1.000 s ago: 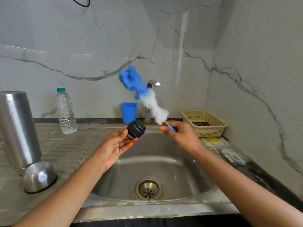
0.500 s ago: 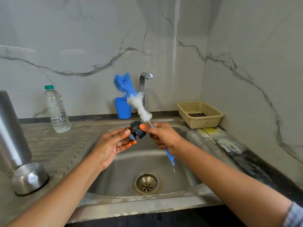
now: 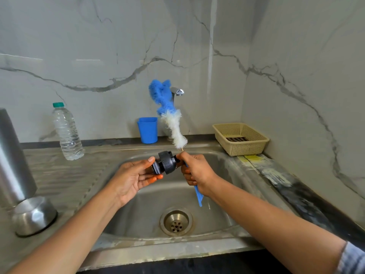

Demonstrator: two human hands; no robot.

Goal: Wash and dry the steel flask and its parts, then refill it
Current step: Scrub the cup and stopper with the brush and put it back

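flask stopper (image 3: 165,162): long axis sideways, between the hands
left hand (image 3: 134,175): grasps it, nearer
right hand (image 3: 197,173): clenched round bottle brush (image 3: 173,123), bristles up

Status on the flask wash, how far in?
Done: flask taken apart; steel flask body and steel cup sit on the drainboard. In hand: left hand pinches the black stopper, right hand grips the bottle brush over the sink. Left: drying and refill; cannot tell if the body is washed.
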